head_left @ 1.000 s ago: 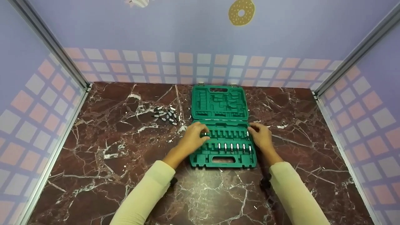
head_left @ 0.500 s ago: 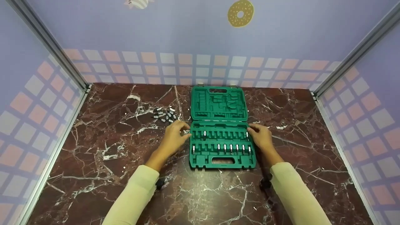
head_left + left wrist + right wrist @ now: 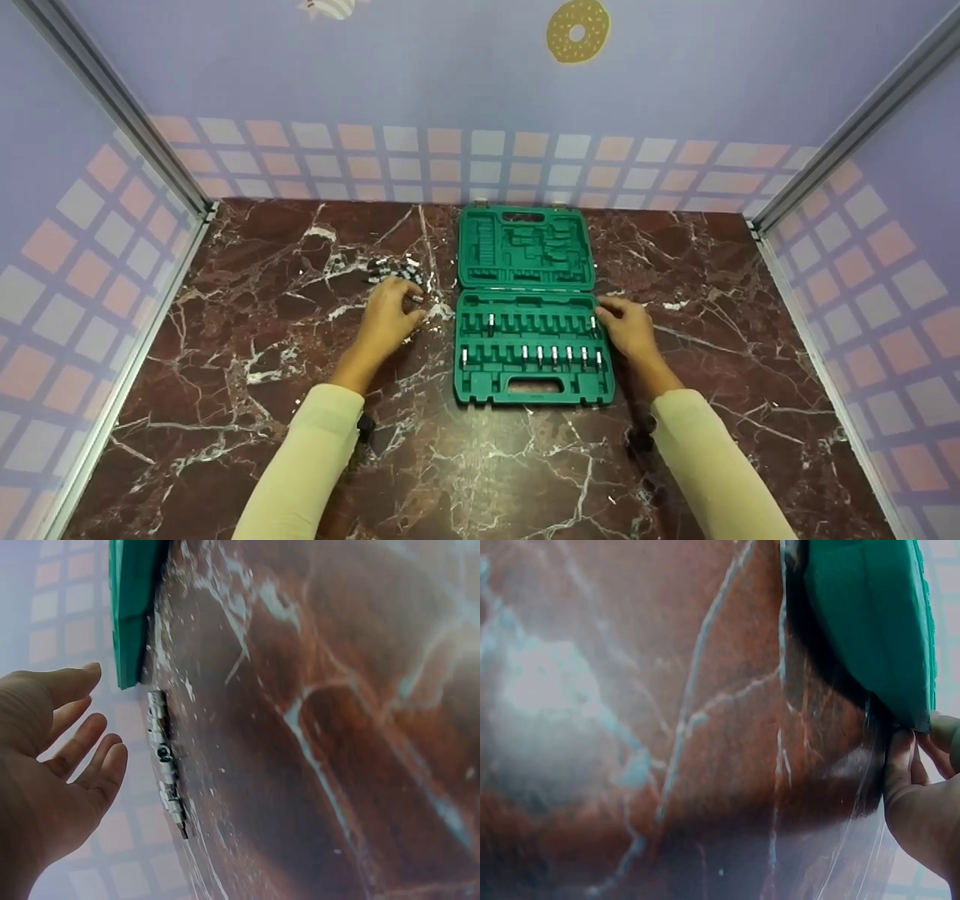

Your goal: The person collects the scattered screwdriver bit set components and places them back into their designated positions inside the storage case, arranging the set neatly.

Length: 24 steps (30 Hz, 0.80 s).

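A green socket case [image 3: 535, 386] lies unfolded on the table. In its lower half, silver bit sockets [image 3: 554, 355] stand in the front row, and two more sit in the back row, one near each end. To the left of the case is a loose pile of bit sockets [image 3: 405, 268]. My left hand [image 3: 386, 319] hovers at the near side of that pile, fingers apart; the left wrist view shows nothing in its grasp. At the case's right edge, my right hand [image 3: 628, 324] holds the rim between thumb and fingers, also visible in the right wrist view.
The case's lid [image 3: 525, 247] lies back toward the rear wall [image 3: 487, 165], its moulded slots bare. Side walls close in the dark red marble table [image 3: 225, 375] at left and right.
My left hand has left the case's left part and moved left to the loose pile. Uncovered by it, sockets now show in the left slots. My right hand stays at the rim.
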Tool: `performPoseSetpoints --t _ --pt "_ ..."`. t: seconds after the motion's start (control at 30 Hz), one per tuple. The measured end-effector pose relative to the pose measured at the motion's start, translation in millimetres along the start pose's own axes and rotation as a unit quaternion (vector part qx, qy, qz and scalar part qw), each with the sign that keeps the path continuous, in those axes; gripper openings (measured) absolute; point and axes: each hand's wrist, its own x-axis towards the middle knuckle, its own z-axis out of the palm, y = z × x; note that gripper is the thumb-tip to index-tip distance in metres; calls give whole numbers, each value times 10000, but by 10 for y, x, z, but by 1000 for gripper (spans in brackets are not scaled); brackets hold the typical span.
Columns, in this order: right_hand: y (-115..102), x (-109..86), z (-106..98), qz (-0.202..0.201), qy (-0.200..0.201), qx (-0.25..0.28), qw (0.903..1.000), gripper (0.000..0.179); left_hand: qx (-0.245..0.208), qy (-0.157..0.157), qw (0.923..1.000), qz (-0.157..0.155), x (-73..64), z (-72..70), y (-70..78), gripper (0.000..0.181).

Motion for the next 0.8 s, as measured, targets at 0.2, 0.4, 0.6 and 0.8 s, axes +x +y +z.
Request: performPoseSetpoints --t 0.2,0.4,0.6,0.8 --pt "-4 -8 2 -1 14 13 10000 35 337 -401 9986 -99 105 4 -47 27" --pt "-5 -11 4 -61 47 3 10000 35 668 -616 9959 -31 166 37 -89 26" --pt "-10 -15 3 -56 1 -34 10000 36 884 -672 9938 4 201 75 -136 23" --pt "-3 -14 11 -46 12 27 10000 34 1038 -658 9924 95 216 102 -163 21"
